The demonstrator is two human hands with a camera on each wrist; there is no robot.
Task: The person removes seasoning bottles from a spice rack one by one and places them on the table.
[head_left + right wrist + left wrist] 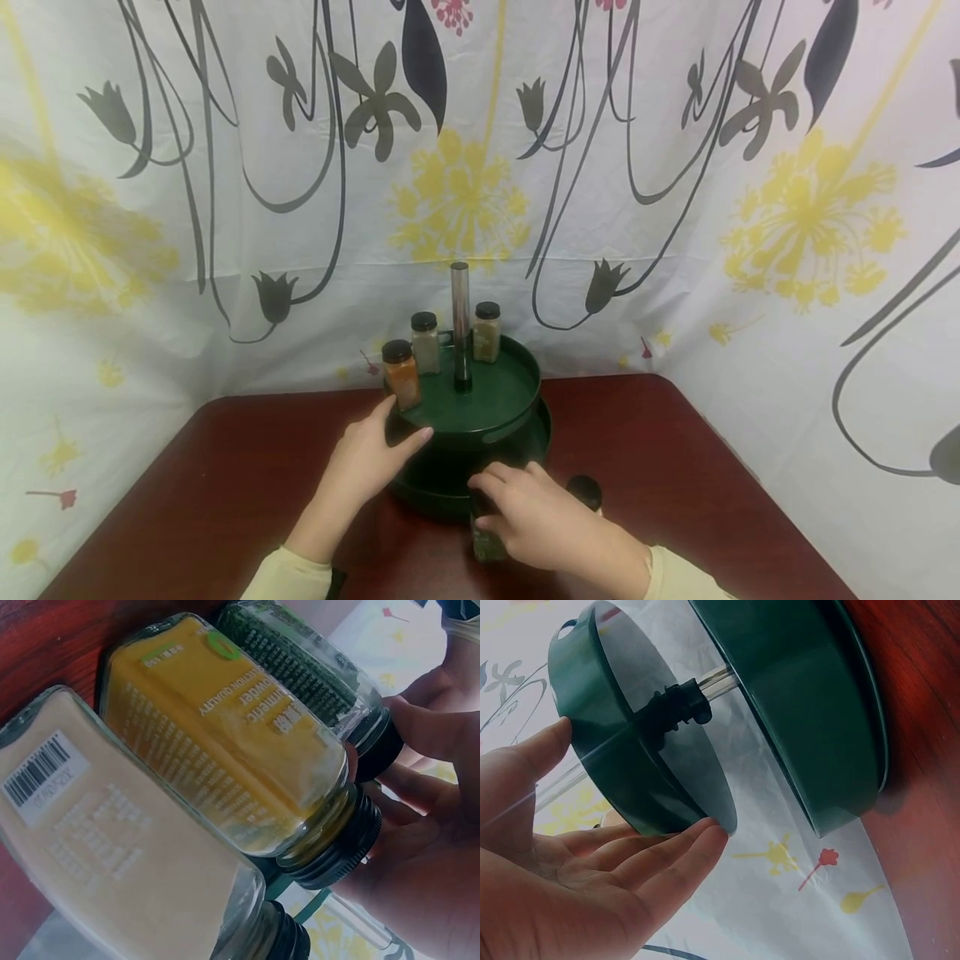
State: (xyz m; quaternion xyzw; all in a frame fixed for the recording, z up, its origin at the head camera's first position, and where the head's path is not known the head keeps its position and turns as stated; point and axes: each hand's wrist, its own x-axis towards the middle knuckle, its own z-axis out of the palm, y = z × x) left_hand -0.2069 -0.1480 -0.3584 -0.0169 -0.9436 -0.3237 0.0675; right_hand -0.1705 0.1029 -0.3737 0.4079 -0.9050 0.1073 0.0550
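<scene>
A two-tier green turntable rack [495, 400] with a metal centre post stands on the table. My left hand [365, 454] rests at the left side of its upper tray, fingers nearly straight. In the left wrist view, thumb and fingertips touch the outer wall of that upper tray [592, 697]. Near the front of the rack, my right hand [543, 512] grips a spice jar of green flakes [292, 667] by its black lid. Beside it in the right wrist view stand a turmeric powder jar [217, 727] and a beige powder jar [120, 840].
On the upper tray sit an orange spice jar [402, 382], a pale spice jar [426, 348] and a greenish-yellow spice jar [487, 337]. The dark red table [645, 442] meets a patterned curtain [675, 250] at the back and sides.
</scene>
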